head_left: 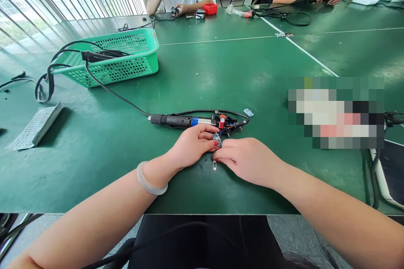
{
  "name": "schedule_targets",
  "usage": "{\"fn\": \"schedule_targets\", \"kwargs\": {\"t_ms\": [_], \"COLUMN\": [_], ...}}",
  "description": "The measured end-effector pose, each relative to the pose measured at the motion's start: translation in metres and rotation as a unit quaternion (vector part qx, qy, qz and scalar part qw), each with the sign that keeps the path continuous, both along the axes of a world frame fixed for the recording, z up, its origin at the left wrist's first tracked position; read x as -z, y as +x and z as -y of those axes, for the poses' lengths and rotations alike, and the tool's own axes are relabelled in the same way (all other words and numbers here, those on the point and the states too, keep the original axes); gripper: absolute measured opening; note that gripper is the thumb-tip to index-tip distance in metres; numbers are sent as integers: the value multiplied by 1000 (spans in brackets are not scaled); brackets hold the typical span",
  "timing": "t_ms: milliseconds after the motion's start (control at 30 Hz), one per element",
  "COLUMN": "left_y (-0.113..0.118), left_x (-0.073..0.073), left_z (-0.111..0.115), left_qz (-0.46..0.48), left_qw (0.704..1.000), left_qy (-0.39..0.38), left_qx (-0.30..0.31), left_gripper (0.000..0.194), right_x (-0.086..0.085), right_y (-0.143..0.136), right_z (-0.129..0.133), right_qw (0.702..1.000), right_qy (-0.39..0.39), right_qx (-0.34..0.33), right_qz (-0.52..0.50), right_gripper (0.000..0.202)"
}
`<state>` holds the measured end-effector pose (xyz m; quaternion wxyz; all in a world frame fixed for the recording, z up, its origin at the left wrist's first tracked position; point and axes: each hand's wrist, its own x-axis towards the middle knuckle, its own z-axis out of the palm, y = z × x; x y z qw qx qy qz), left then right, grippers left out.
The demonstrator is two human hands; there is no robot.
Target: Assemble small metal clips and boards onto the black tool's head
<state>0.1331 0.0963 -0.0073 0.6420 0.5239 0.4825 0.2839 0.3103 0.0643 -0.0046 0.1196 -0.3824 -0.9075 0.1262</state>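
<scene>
My left hand (193, 145) is closed in a pinch on a small circuit board (217, 138). Close by on the right, my right hand (249, 157) has its fingers drawn together at the board's lower edge. A small metal strip (214, 165) shows just below its fingertips; whether it is gripped or lying on the table I cannot tell. Right behind both hands lies a black electric screwdriver (173, 121), with a blue band and exposed parts at its right end. A red-and-orange part (222, 122) sits among those wires. A small pale label-like piece (248, 112) lies beyond them.
A green mesh basket (148, 61) with black cables stands at the back left on the green table (202, 80). A wrapped packet (39, 126) lies left. Two people sit across the table near a red tray (210, 8). A blurred-out object (336, 111) lies right.
</scene>
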Motion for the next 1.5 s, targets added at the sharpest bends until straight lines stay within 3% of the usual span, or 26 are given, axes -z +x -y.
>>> {"fn": "schedule_targets", "kwargs": {"t_ms": [600,867,1033,1133,1500], "left_y": [1,1,3,4,4], "left_x": [-5,-4,-4,-6,-8], "left_z": [0,0,1,1,2], "left_qz": [-39,-25,3,-8,-40], "left_qw": [999,1000,999,999,999], "left_qy": [16,-2,-32,-37,5], "left_qx": [14,2,-1,-3,16], "left_gripper": [32,31,26,25,24], "right_x": [13,5,-1,1,14], "right_y": [-4,4,14,18,13], "right_z": [1,-1,-10,-17,-34], "right_qw": [999,999,996,994,986], "right_qy": [29,15,8,34,155], "right_qx": [-40,-35,-8,9,-38], "right_qz": [14,-14,-89,-108,-49], "right_gripper": [25,19,16,15,23]}}
